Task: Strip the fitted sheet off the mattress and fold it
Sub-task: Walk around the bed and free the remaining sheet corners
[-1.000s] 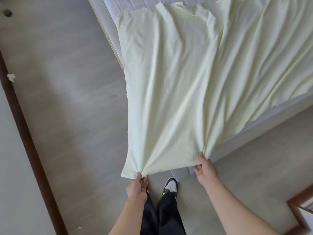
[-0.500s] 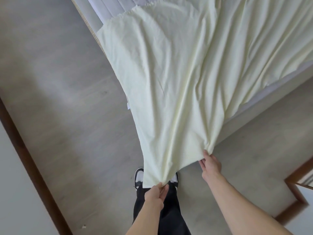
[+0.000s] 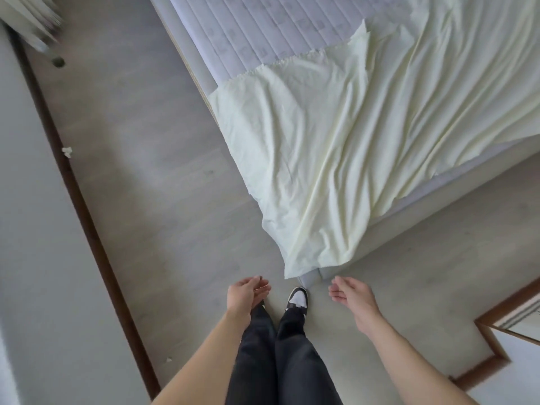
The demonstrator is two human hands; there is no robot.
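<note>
The pale yellow fitted sheet [image 3: 344, 147] lies loose and wrinkled over the near corner of the mattress [image 3: 263, 27], its lower edge draping down toward the floor. The quilted white mattress top is bare at the upper left. My left hand [image 3: 245, 293] hovers below the sheet's hanging corner with relaxed fingers and holds nothing. My right hand [image 3: 350, 293] is held at the same height to the right, fingers loosely curled, also empty. Neither hand touches the sheet.
Grey wood-look floor [image 3: 140, 171] surrounds the bed. A wall with a dark brown baseboard [image 3: 79, 200] runs along the left. My legs in dark trousers and a black-and-white shoe [image 3: 298, 299] stand at the bed's corner. A wood-framed piece of furniture [image 3: 508, 325] sits at the right.
Both hands have let go of the sheet's edge. The sheet has dropped and now lies slack over the mattress corner. The view has shifted so more bare mattress shows.
</note>
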